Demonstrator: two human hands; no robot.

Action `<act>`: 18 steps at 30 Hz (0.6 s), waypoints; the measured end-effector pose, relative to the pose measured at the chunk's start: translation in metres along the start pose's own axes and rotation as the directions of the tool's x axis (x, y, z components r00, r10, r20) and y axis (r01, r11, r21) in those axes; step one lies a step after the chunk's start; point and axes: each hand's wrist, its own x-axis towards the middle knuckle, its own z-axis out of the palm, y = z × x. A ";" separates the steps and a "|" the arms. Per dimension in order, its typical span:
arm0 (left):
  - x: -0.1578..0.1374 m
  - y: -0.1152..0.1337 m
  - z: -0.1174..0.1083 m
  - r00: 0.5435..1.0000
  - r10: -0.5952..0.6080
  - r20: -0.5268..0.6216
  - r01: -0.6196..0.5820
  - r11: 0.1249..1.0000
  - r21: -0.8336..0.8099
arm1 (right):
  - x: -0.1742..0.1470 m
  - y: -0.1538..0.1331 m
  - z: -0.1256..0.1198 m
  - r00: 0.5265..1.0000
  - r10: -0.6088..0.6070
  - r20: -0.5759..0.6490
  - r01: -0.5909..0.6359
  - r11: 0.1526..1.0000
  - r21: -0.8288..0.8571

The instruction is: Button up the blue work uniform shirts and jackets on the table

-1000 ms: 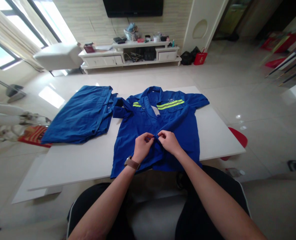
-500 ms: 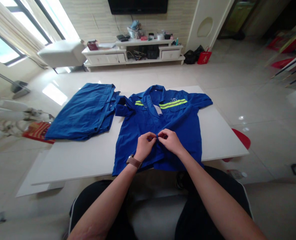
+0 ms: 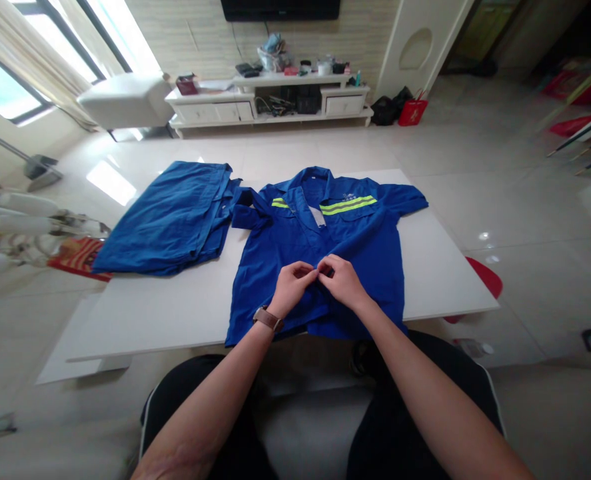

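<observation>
A blue short-sleeved work shirt [image 3: 270, 267] with yellow-and-grey reflective stripes lies front up on the white table [image 3: 165, 313], its collar away from me. Its upper front gapes, showing a white patch inside. My left hand [image 3: 294, 285], with a brown-strapped watch [image 3: 268, 319] at the wrist, pinches the shirt's front edge at mid-chest. Fingertip to fingertip with it, my right hand [image 3: 342, 280] pinches the same spot. Any button between the fingers is too small to make out.
Folded blue garments [image 3: 168, 217] are stacked at the table's left. A red stool [image 3: 482, 277] shows beyond the right edge. Across the floor stand a white TV cabinet [image 3: 210, 115] and a pale bench [image 3: 122, 97]. A red bag [image 3: 412, 111] sits beside the cabinet.
The view has shifted slightly. My fingertips have drawn together until they meet at the shirt's front edge. The shirt and the stack lie as before.
</observation>
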 end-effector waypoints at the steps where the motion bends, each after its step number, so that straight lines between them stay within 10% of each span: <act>1: 0.000 -0.001 0.000 1.000 -0.013 -0.005 0.012 0.999 -0.031 | 0.000 0.000 0.000 1.000 -0.003 -0.001 0.003 1.000 -0.006; 11: -0.001 -0.002 0.005 0.966 -0.251 -0.065 0.208 0.900 -0.384 | 0.000 0.000 0.001 0.999 0.033 -0.034 -0.033 0.999 -0.009; 18: -0.003 0.003 0.007 0.985 -0.165 -0.049 0.149 0.960 -0.237 | 0.003 0.001 0.001 0.986 0.162 -0.048 -0.159 0.985 0.064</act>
